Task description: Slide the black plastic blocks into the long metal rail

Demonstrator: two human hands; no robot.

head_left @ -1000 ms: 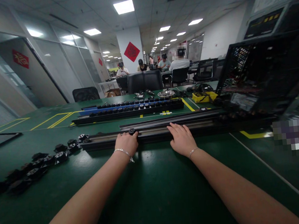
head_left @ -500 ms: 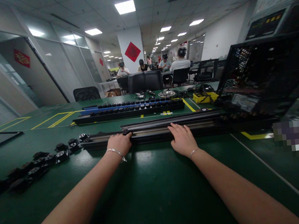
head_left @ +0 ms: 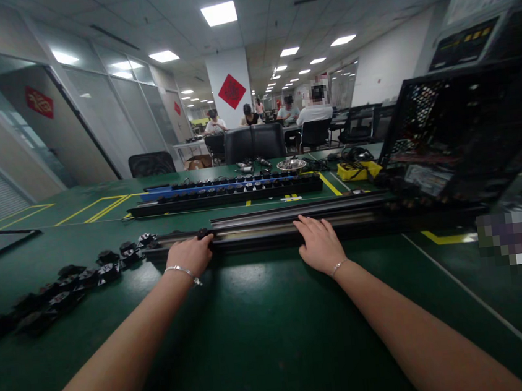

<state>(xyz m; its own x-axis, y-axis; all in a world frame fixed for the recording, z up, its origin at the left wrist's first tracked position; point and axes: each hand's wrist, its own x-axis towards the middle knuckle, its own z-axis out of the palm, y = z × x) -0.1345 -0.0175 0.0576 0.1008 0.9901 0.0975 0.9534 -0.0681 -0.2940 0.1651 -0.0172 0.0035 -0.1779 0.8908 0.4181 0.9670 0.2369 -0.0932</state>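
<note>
A long black rail with a metallic inner channel lies crosswise before me. Near its left end, my left hand is closed on a small black part that sits in the channel; its fingers partly cover the part. My right hand rests on the rail further right, its fingers stretched out over the near edge and channel, its thumb not clearly visible. Just behind lies a second dark strip. Several loose black pieces with shiny faces are spread left of the rail.
Across the green table lie a black rail filled with small parts and a blue rail. Further back are a metal bowl and a yellow tray. A dark open-sided case stands right. People sit at far tables.
My left hand has slid left along the rail together with the small black part. The right hand has stayed in place on the rail.
</note>
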